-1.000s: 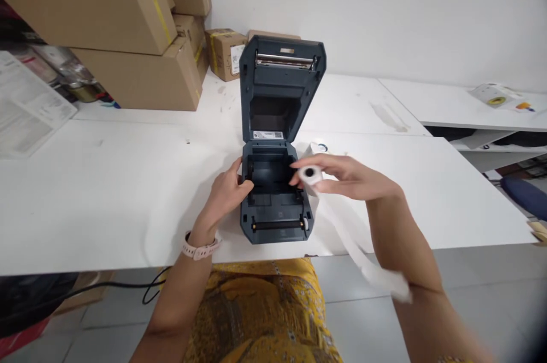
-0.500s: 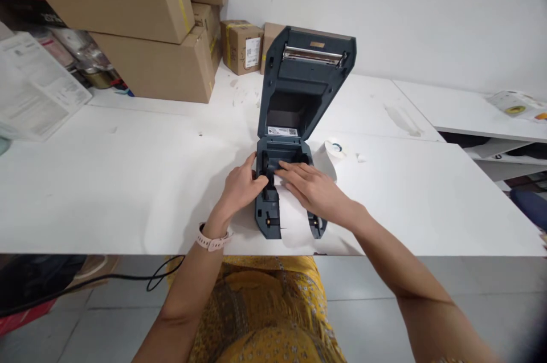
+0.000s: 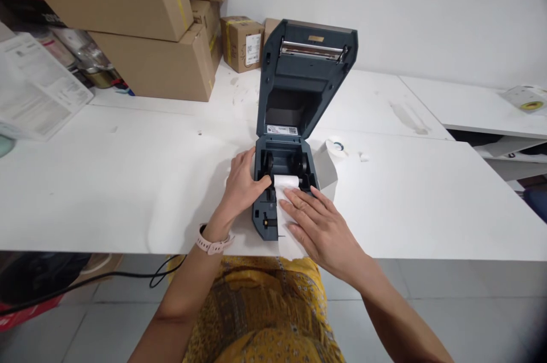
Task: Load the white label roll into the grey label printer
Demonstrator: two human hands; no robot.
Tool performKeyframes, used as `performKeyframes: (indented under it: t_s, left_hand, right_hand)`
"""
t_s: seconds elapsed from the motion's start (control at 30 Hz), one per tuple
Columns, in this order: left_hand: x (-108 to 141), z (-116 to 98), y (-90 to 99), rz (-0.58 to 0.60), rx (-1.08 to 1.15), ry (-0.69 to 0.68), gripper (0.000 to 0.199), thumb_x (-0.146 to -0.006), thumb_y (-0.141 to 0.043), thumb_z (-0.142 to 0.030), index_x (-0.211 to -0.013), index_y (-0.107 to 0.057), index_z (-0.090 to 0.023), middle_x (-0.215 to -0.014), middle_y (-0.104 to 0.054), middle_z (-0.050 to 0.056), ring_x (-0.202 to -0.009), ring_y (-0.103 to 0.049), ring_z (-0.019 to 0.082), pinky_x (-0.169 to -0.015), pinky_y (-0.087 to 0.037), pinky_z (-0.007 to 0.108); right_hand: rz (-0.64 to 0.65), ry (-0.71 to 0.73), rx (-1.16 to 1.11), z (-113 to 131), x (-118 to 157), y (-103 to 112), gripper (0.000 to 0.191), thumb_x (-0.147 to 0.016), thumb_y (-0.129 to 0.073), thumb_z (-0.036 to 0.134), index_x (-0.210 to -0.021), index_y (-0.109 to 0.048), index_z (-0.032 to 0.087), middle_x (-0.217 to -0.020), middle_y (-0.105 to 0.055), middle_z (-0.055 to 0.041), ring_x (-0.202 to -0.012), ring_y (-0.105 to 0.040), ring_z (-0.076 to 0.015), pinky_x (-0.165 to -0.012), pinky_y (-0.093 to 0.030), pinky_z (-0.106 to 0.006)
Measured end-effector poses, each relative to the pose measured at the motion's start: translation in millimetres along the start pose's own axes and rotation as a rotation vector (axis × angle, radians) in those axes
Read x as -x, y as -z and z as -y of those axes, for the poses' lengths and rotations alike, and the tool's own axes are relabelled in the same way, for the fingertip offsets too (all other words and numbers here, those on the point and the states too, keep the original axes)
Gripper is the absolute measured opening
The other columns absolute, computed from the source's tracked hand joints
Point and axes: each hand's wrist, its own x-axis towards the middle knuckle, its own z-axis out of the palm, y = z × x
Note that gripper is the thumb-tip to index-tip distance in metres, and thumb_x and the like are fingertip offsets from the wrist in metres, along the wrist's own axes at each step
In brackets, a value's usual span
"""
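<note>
A dark label printer (image 3: 260, 203) stands near the table's front edge with its lid (image 3: 307, 75) raised. White paper (image 3: 286, 180) runs over its inside and hangs past the front. My left hand (image 3: 245, 183) grips the printer's left side, thumb over the inner edge and fingers along the outside. Spread out flat, my right hand (image 3: 316, 223) presses on the paper, its fingertips near the middle of the strip. Behind the printer's right side lies a white roll (image 3: 335, 149) with a loose length of paper.
Cardboard boxes (image 3: 149, 64) are stacked at the back left of the white table (image 3: 106, 186). Papers in a clear sleeve (image 3: 38, 84) lie at the far left. Another roll (image 3: 527, 100) rests at the far right. A black cable (image 3: 128, 274) hangs below the front edge.
My right hand has slid toward me along the paper, uncovering the black roll holders and the paper's upper end. My left hand has stayed on the printer's side.
</note>
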Motion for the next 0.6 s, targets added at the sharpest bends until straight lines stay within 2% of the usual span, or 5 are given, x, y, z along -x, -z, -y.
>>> performKeyframes:
  t_s: [0.07, 0.17, 0.4, 0.6]
  left_hand:
    - [-1, 5, -4.4, -0.001, 0.072, -0.024, 0.077, -0.079, -0.062, -0.03, -0.154, -0.046, -0.018, -0.157, -0.051, 0.015, -0.147, -0.043, 0.035, -0.121, -0.038, 0.055]
    - [-3, 11, -9.1, -0.004, 0.161, -0.016, 0.078, -0.078, -0.066, -0.027, -0.154, -0.045, -0.019, -0.16, -0.049, 0.015, -0.15, -0.04, 0.036, -0.125, -0.033, 0.057]
    - [-3, 9, -12.5, 0.023, 0.379, 0.017, 0.078, -0.079, -0.069, -0.022, -0.153, -0.045, -0.021, -0.159, -0.052, 0.013, -0.147, -0.047, 0.033, -0.124, -0.035, 0.055]
    - [-1, 2, -11.2, 0.029, 0.442, 0.049, 0.078, -0.079, -0.071, -0.024, -0.153, -0.045, -0.022, -0.157, -0.054, 0.012, -0.141, -0.054, 0.03, -0.122, -0.04, 0.05]
  right_hand:
    - [0.0, -0.028, -0.008, 5, 5, 0, 0.04, -0.107, -0.049, 0.026, -0.144, -0.06, 0.016, -0.152, -0.063, -0.01, -0.14, -0.061, -0.0298, -0.12, -0.046, -0.06]
    - [0.009, -0.077, -0.055, 11, 10, -2, 0.044, -0.107, -0.049, 0.026, -0.15, -0.056, 0.023, -0.154, -0.061, -0.0072, -0.14, -0.06, -0.0293, -0.123, -0.039, -0.063]
    - [0.015, -0.069, -0.103, 9, 11, -2, 0.042, -0.106, -0.049, 0.026, -0.148, -0.058, 0.026, -0.156, -0.059, -0.0064, -0.142, -0.059, -0.0277, -0.124, -0.036, -0.06]
    - [-0.007, -0.073, -0.127, 10, 13, -3, 0.04, -0.107, -0.049, 0.025, -0.146, -0.059, 0.025, -0.155, -0.06, -0.0057, -0.143, -0.058, -0.0261, -0.123, -0.038, -0.059]
